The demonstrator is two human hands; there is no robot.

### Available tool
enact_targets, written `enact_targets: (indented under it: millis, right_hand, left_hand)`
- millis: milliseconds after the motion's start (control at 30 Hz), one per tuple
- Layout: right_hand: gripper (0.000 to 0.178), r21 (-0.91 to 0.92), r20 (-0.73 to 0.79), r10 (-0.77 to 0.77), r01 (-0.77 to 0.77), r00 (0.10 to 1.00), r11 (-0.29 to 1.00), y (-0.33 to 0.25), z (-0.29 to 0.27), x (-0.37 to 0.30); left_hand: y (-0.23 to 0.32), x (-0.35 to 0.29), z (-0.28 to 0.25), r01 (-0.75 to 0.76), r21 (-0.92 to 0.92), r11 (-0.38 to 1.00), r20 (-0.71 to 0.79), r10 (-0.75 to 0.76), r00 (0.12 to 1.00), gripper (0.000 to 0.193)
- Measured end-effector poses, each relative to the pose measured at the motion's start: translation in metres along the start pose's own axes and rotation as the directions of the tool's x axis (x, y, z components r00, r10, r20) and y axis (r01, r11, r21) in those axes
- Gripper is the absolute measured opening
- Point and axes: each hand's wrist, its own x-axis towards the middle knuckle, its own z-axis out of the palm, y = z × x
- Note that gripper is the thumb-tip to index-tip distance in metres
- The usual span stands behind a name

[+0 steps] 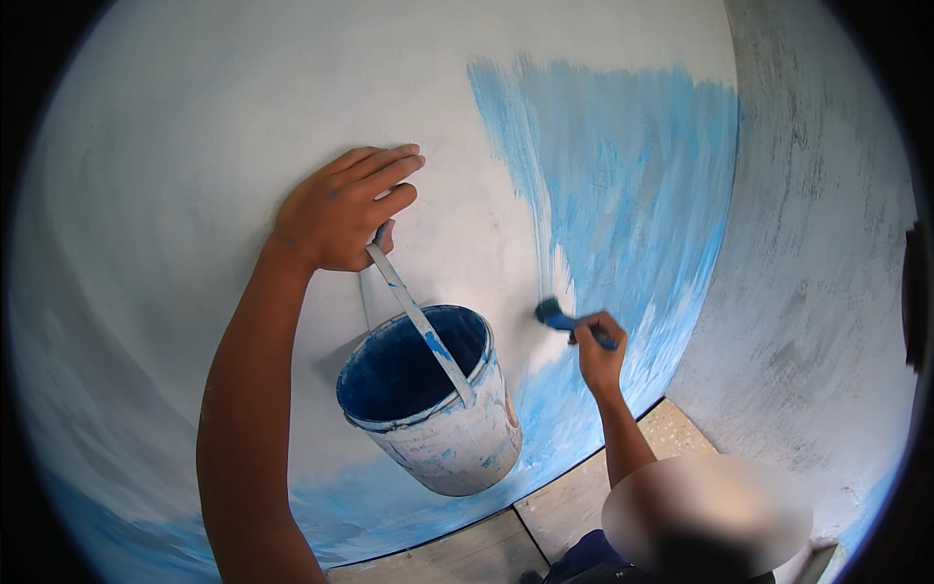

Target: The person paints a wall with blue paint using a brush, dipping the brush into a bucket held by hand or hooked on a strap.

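My left hand (341,209) rests against the upright wall, its fingers stretched to the right and the thumb below. From the thumb side hangs a paint bucket (452,448) by its pale, blue-smeared handle (413,310). The bucket is white outside, splashed with blue, and its inside is coated in dark blue; how much paint it holds I cannot tell. My right hand is out of view. To the right of the bucket, another person's hand (601,360) grips a blue-handled paintbrush (556,315), its dark bristles on or close to the wall.
Streaky blue paint (632,175) covers the right part of the wall (195,127) and its lower edge. A grey wall (808,243) joins it at right. At lower right is the other person's blurred head (707,516), above pale floor boards (574,496).
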Motion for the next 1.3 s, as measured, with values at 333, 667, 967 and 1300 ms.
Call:
enact_targets:
  millis: [333,667,967,1300]
  right_hand:
    - [0.02,0.117,-0.064,-0.132,0.139,0.989,0.983,-0.111,0.044,0.115]
    - [0.014,0.075,-0.182,0.191,-0.18,0.965,0.981,0.076,-0.036,-0.022]
    - [0.026,0.03,-0.071,0.117,-0.115,0.991,0.993,-0.045,0.01,0.066]
    - [0.007,-0.017,-0.133,-0.162,0.161,0.978,0.987,0.021,-0.002,-0.006]
  left_hand:
    - [0.003,-0.004,0.011,0.035,0.018,0.999,0.059,-0.036,0.998,0.022]
    - [-0.001,0.001,0.009,0.017,0.009,1.0,-0.015,-0.017,1.0,0.023]
    - [-0.001,-0.01,0.013,0.024,0.027,0.999,0.016,-0.025,1.0,0.027]
    - [-0.003,-0.004,0.014,0.014,-0.006,1.0,-0.028,-0.014,1.0,0.029]
